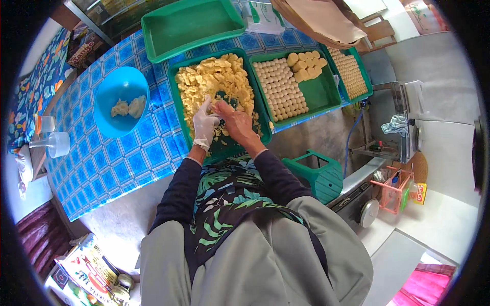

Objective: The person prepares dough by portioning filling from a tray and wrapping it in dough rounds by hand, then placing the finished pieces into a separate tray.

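Observation:
A green tray (176,104) in front of me holds a heap of yellow, crumbly dough chunks (214,71). Over its near half my two hands meet. My left hand (205,125), in a thin whitish glove, has its fingers curled inward against the other hand. Bare, my right hand (237,122) is closed with its fingers bent toward the gloved one. Whatever lies between the fingers is hidden. Loose crumbs are scattered on the tray bottom around both hands.
Right of the tray, a second green tray (321,94) holds rows of small pale balls and thicker dough pieces; a third tray (352,74) holds more balls. A blue bowl (109,94) with white dough stands left. A green tray (194,30) lies behind. A green stool (321,178) stands right.

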{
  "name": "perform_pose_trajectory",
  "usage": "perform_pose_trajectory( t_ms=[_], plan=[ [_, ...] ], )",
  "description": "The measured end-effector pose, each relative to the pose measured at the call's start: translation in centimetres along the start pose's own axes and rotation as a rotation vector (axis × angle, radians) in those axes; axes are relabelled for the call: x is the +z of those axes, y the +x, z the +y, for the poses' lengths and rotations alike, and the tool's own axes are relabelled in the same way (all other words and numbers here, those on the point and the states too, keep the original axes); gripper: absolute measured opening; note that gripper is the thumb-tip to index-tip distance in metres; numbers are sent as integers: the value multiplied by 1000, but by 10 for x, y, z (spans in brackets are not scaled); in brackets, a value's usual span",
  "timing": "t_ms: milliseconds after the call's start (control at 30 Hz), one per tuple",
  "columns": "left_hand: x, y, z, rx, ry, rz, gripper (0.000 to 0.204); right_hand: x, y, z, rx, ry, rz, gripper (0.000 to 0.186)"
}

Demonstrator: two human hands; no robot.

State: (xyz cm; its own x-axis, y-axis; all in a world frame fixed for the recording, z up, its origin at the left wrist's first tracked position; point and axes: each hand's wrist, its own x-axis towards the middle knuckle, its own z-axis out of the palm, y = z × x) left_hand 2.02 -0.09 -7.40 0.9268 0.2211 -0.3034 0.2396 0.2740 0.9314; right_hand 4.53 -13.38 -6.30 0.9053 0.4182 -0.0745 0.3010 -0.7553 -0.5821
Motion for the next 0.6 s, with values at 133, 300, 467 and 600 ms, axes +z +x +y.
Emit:
perform_pose_trajectory(
  t_ms=[133,300,467,600],
  plan=[
    [-2,2,12,-85,222,-37,77,-9,-30,-3,62,-179,-55,32],
    [-5,-1,3,-27,204,35,70,-72,-91,16,221,351,715,21],
    [-6,2,-5,-16,222,12,70,-71,-112,68,846,1309,536,37],
    [-4,3,-4,-67,133,27,69,-53,-98,65,741,1501,475,49]
  ],
)
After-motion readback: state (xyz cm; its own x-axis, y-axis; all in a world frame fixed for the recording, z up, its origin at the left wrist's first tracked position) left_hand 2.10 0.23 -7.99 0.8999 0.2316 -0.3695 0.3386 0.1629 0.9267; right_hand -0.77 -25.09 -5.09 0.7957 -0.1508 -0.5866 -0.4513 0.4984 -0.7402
